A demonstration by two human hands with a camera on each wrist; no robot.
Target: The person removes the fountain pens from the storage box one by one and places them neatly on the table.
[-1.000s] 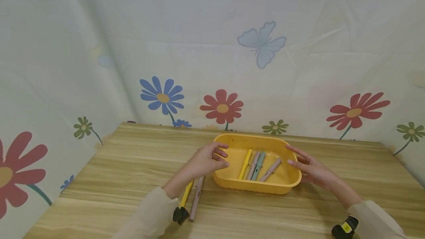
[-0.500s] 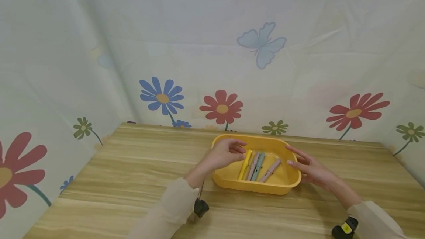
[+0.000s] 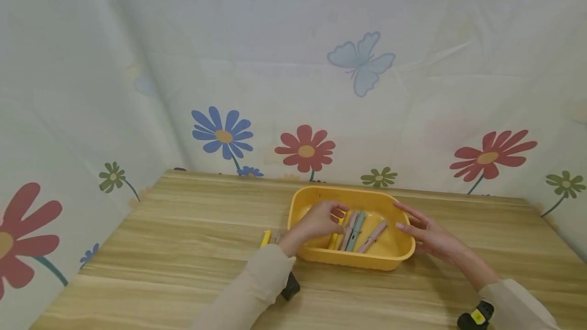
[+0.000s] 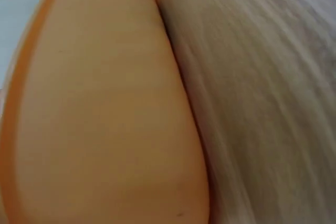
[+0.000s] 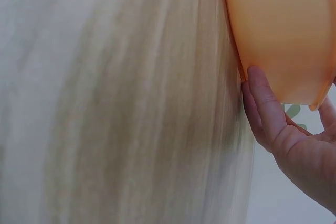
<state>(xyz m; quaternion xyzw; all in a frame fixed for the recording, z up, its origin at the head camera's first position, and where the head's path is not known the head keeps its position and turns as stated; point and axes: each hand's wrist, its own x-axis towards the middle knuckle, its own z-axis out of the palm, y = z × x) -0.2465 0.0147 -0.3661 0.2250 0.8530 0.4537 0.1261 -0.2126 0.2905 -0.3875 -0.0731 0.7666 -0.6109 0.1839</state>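
Note:
In the head view, a yellow plastic basket [image 3: 321, 256] stands on the table with several pens inside. My left hand [image 3: 319, 219] reaches over its left side, thumb and fingers apart around a yellow pen [image 3: 334, 241], which they partly cover. Just right of that hand lie a green pen [image 3: 355, 233] and pinkish pens, one of them a slanted pinkish pen [image 3: 373, 236]. My right hand [image 3: 433, 236] holds the basket's right end, thumb at the rim. The right wrist view shows fingertips [image 5: 257, 77] against the basket's outer wall. Only the basket's wall [image 4: 110, 98] and table appear in the left wrist view.
Another yellow pen [image 3: 266, 238] and a pinkish pen [image 3: 277, 238] lie on the table left of the basket, partly hidden by the left arm. Behind the wooden table [image 3: 192, 228] hangs a flowered curtain [image 3: 275, 75].
My left hand has moved right and then down, from the basket's left rim to the yellow pen inside. The basket has shifted very slightly left; my right hand stays at its end.

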